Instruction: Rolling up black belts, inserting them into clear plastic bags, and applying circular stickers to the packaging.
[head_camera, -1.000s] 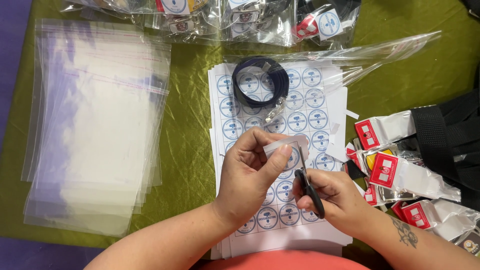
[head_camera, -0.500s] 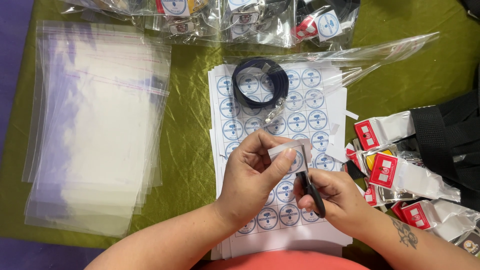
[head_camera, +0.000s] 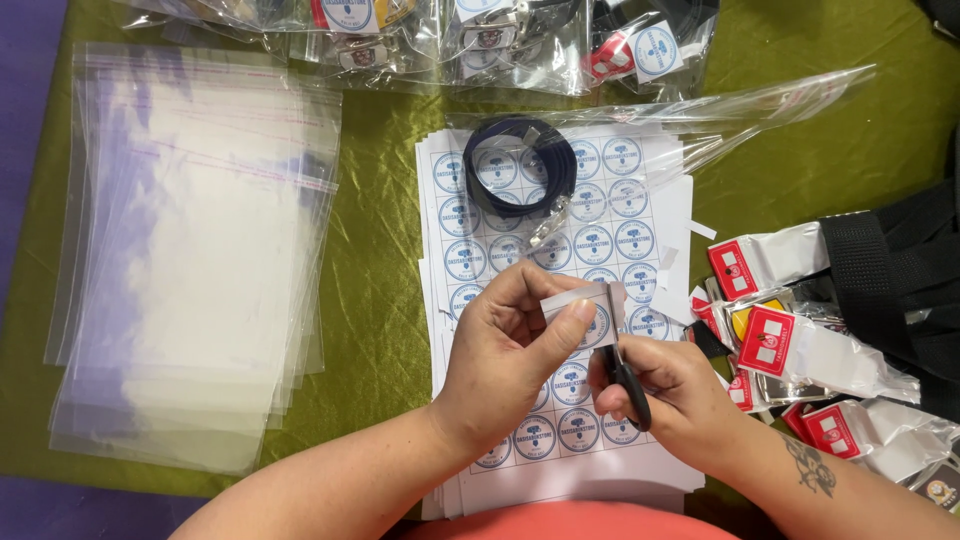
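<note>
Cutting well here likely means keeping the paper strip (head_camera: 578, 300) taut and square to the blades. The left hand (head_camera: 510, 345) pinches that strip just above the sticker sheet (head_camera: 480, 250). The right hand (head_camera: 655, 385), beside it, is closed around black-handled scissors (head_camera: 628, 375) biting the strip's edge.

Open green surface (head_camera: 380, 270) between clear bag stack (head_camera: 190, 250) and sticker sheets (head_camera: 650, 470); right side crowded by red-and-white packets (head_camera: 800, 350)
</note>
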